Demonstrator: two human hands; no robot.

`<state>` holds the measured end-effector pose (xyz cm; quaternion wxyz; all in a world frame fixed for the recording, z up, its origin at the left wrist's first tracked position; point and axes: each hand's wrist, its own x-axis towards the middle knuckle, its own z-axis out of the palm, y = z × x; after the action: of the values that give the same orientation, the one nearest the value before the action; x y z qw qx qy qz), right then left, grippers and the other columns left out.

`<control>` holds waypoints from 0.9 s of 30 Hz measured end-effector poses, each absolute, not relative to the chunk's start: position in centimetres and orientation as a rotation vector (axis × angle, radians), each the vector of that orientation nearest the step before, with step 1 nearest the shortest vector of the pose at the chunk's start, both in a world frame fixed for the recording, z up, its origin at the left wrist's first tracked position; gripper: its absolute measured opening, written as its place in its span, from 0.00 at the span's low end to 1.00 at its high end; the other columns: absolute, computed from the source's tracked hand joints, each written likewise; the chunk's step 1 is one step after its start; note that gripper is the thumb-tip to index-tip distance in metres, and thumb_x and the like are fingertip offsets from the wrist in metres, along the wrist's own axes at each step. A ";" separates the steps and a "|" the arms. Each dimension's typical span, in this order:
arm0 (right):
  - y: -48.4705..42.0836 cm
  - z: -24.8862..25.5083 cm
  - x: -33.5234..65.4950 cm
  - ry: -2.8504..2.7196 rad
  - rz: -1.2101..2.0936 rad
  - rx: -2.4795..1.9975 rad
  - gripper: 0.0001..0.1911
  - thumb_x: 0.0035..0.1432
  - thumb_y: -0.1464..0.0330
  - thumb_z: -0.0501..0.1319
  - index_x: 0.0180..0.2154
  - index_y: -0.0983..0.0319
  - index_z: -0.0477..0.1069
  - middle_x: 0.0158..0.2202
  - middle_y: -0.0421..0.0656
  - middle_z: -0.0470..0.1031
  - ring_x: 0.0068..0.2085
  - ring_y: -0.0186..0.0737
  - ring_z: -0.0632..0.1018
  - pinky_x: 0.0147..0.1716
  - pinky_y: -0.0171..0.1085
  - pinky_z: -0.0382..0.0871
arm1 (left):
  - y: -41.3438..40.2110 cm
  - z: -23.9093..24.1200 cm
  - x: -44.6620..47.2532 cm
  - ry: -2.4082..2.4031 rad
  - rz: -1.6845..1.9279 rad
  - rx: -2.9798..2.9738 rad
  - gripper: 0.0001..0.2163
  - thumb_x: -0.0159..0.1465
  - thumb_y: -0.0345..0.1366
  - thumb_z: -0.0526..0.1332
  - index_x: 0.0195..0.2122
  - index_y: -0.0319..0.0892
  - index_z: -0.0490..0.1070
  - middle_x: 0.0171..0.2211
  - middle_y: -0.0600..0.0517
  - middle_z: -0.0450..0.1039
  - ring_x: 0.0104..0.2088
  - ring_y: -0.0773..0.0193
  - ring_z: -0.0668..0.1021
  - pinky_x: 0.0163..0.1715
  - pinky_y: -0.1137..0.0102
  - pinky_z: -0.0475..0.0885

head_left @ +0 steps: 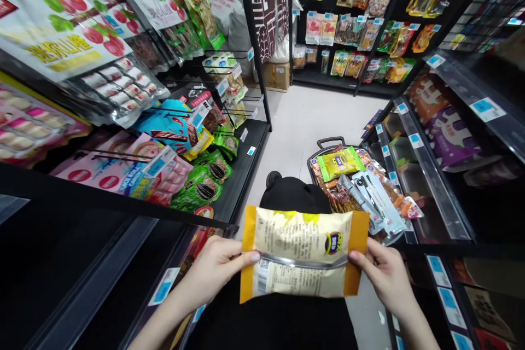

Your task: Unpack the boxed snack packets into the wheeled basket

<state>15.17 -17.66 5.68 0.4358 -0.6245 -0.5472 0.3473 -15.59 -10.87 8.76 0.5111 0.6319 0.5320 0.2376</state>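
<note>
A snack bag (303, 254), cream with orange ends, is stretched level in front of me, its printed back and centre seam facing up. My left hand (219, 265) pinches the left end, thumb on top. At the right end, my right hand (379, 265) grips the orange edge the same way. Beyond the bag, on the floor to the right, stands a black shopping basket (310, 167) heaped with packaged snacks. On that heap lie a green and yellow packet (341, 163) and a pale blue packet (379, 202).
Left shelves hold hanging snacks, including a white hawthorn bag (69, 27) and green packets (200, 186). A black shelf unit (435, 175) with price tags lines the right. Grey floor (303, 112) runs to a back rack (353, 85); a cardboard box (275, 75) sits beside it.
</note>
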 end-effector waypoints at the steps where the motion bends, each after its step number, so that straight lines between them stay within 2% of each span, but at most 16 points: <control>1: -17.7 6.3 15.2 -1.439 0.750 -1.517 0.22 0.55 0.59 0.64 0.15 0.62 0.65 0.12 0.35 0.59 0.16 0.28 0.62 0.16 0.29 0.55 | -10.9 9.2 -16.1 1.292 0.557 1.636 0.16 0.54 0.43 0.66 0.12 0.41 0.74 0.11 0.54 0.66 0.14 0.70 0.65 0.17 0.76 0.57; 2: -17.8 7.0 15.3 -1.508 0.651 -1.453 0.19 0.56 0.61 0.64 0.17 0.61 0.68 0.13 0.36 0.64 0.16 0.29 0.65 0.16 0.29 0.58 | -11.0 9.7 -16.5 1.292 0.551 1.720 0.14 0.54 0.42 0.66 0.14 0.43 0.77 0.11 0.53 0.69 0.15 0.68 0.69 0.18 0.75 0.61; 4: -18.0 8.3 15.7 -1.600 0.512 -1.299 0.09 0.57 0.64 0.63 0.26 0.59 0.75 0.20 0.38 0.75 0.19 0.33 0.74 0.19 0.29 0.65 | -11.1 10.7 -17.5 1.285 0.624 1.778 0.06 0.51 0.42 0.67 0.24 0.48 0.82 0.20 0.51 0.78 0.19 0.61 0.77 0.23 0.74 0.69; 6: -18.0 9.0 16.1 -1.639 0.464 -1.209 0.04 0.57 0.68 0.63 0.33 0.57 0.78 0.27 0.40 0.80 0.25 0.37 0.79 0.24 0.30 0.71 | -11.3 11.5 -18.1 1.303 0.702 1.735 0.10 0.50 0.41 0.68 0.34 0.52 0.82 0.31 0.50 0.82 0.26 0.56 0.81 0.28 0.72 0.74; 8: -18.0 8.7 16.2 -1.624 0.523 -1.230 0.07 0.59 0.68 0.62 0.37 0.56 0.78 0.32 0.42 0.81 0.31 0.39 0.81 0.30 0.31 0.74 | -11.6 11.9 -18.2 1.353 0.746 1.645 0.12 0.51 0.42 0.67 0.37 0.52 0.81 0.37 0.50 0.82 0.31 0.54 0.82 0.31 0.71 0.75; 10: -18.0 7.5 15.8 -1.540 0.699 -1.251 0.12 0.62 0.62 0.58 0.38 0.58 0.78 0.35 0.46 0.81 0.36 0.44 0.81 0.34 0.35 0.76 | -12.1 11.6 -17.7 1.364 0.789 1.440 0.13 0.52 0.44 0.65 0.38 0.50 0.81 0.41 0.49 0.81 0.38 0.51 0.82 0.37 0.69 0.76; 12: -17.9 5.7 14.6 -1.359 0.920 -1.267 0.15 0.61 0.56 0.57 0.35 0.60 0.76 0.31 0.47 0.79 0.34 0.44 0.81 0.31 0.37 0.76 | -12.6 10.9 -16.8 1.347 0.842 1.162 0.15 0.53 0.45 0.65 0.39 0.46 0.81 0.44 0.46 0.80 0.42 0.50 0.81 0.41 0.67 0.76; 14: -17.8 4.1 12.9 -1.112 1.098 -1.298 0.13 0.57 0.57 0.62 0.33 0.60 0.70 0.29 0.43 0.77 0.29 0.41 0.80 0.26 0.34 0.74 | -13.0 9.9 -15.7 1.373 0.894 0.943 0.19 0.52 0.45 0.67 0.43 0.43 0.79 0.44 0.45 0.80 0.42 0.51 0.81 0.40 0.66 0.77; 15: -17.8 3.4 12.0 -0.987 1.146 -1.312 0.13 0.54 0.58 0.65 0.34 0.59 0.67 0.29 0.42 0.77 0.29 0.40 0.80 0.26 0.33 0.74 | -13.1 9.4 -15.2 1.400 0.925 0.879 0.23 0.51 0.43 0.69 0.48 0.43 0.75 0.43 0.45 0.80 0.41 0.52 0.81 0.39 0.66 0.77; 18: -17.6 2.4 10.2 -0.717 1.243 -1.271 0.23 0.50 0.58 0.69 0.43 0.57 0.62 0.37 0.44 0.78 0.32 0.42 0.81 0.29 0.37 0.76 | -12.9 8.2 -14.3 1.372 0.967 0.724 0.39 0.48 0.43 0.73 0.60 0.44 0.60 0.39 0.47 0.81 0.36 0.52 0.82 0.36 0.62 0.78; 19: -17.6 2.4 10.0 -0.665 1.294 -1.243 0.26 0.50 0.58 0.69 0.46 0.57 0.62 0.38 0.46 0.78 0.33 0.43 0.81 0.30 0.38 0.76 | -12.7 7.8 -14.2 1.325 0.947 0.668 0.40 0.48 0.43 0.73 0.61 0.44 0.58 0.38 0.47 0.81 0.36 0.52 0.82 0.36 0.61 0.79; 21: -17.4 2.6 9.9 -0.601 1.450 -1.203 0.29 0.49 0.57 0.69 0.49 0.60 0.64 0.39 0.49 0.79 0.34 0.46 0.81 0.31 0.41 0.76 | -12.2 7.2 -14.4 1.242 0.868 0.583 0.35 0.48 0.44 0.73 0.56 0.40 0.66 0.37 0.45 0.81 0.36 0.51 0.82 0.38 0.59 0.78; 24: -17.2 3.4 10.2 -0.579 1.557 -1.205 0.22 0.50 0.56 0.68 0.42 0.64 0.73 0.39 0.50 0.79 0.36 0.48 0.80 0.35 0.44 0.76 | -11.6 6.7 -14.8 1.209 0.791 0.551 0.22 0.48 0.44 0.73 0.41 0.36 0.77 0.36 0.43 0.81 0.35 0.50 0.82 0.39 0.59 0.78; 27: -17.3 4.2 10.3 -0.621 1.433 -1.270 0.19 0.50 0.57 0.69 0.38 0.64 0.77 0.37 0.48 0.80 0.36 0.47 0.80 0.37 0.43 0.76 | -11.6 7.0 -15.0 1.275 0.834 0.609 0.18 0.47 0.43 0.73 0.36 0.38 0.80 0.32 0.46 0.82 0.32 0.51 0.82 0.37 0.59 0.78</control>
<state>10.26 -17.33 4.17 0.5347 -0.5330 -0.2608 0.6016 -15.04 -11.63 7.00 0.6822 0.2715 0.5682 0.3716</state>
